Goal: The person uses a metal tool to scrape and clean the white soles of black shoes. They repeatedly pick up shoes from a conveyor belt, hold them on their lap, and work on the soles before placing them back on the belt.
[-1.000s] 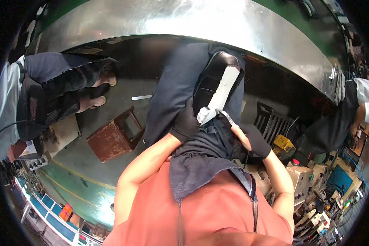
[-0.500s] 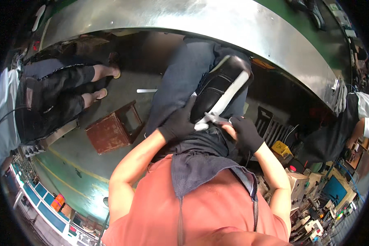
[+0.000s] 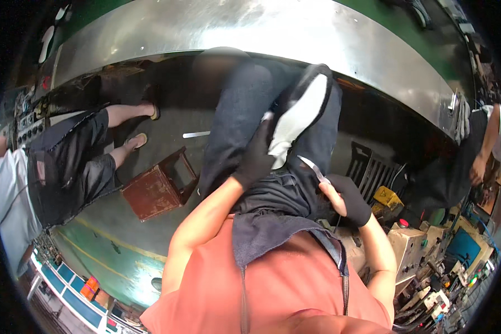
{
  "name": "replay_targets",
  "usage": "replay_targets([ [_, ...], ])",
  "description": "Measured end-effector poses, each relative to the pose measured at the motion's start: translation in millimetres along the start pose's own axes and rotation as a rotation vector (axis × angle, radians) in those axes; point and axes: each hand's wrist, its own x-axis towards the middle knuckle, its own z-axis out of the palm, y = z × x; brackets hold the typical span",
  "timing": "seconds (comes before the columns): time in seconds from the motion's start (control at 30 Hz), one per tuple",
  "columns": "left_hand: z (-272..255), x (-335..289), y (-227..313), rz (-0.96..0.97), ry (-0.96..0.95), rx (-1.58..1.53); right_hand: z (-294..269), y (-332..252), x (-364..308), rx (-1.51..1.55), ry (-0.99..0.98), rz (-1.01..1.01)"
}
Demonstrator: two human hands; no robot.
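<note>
A black shoe [image 3: 301, 110] rests across my dark-trousered thighs, toe pointing away, with its white sole turned up toward me. My left hand [image 3: 257, 156], in a black glove with pale fingertips, is closed around the shoe's left side near the heel. A short white flap or strip [image 3: 279, 150] shows at the heel end. Right of the heel, my right hand [image 3: 342, 197] grips a small metal cutting tool [image 3: 310, 165] with a curved blade. Its tip points away and left, apart from the shoe. The black glove leaves my right thumb bare; the tool's handle is mostly hidden.
A long metal bench [image 3: 250, 28] runs across in front of my knees. A brown wooden stool [image 3: 153, 192] stands left on the green floor, near a white strip [image 3: 196, 134]. People stand at both sides. A dark slatted crate [image 3: 367, 170] and machinery [image 3: 409, 245] are at the right.
The shoe has turned from its side to sole-up. My right hand has drawn the tool back from the heel, right and toward me. The person at the left has shifted.
</note>
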Motion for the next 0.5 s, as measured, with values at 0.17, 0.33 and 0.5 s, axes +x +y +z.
replay_targets([
  [0.17,-9.2,-10.8,-6.2,-0.057,-0.123,-0.223,-41.8,-17.9,47.4,-0.290,-0.147,0.038],
  [0.33,-3.4,-15.9,-4.2,0.045,-0.121,-0.085,-19.5,-53.0,74.1,-0.963,0.015,-0.310],
  [0.5,-3.7,-4.2,-8.2,0.003,-0.185,-0.432,-35.1,2.9,106.2,-1.116,0.045,-0.584],
])
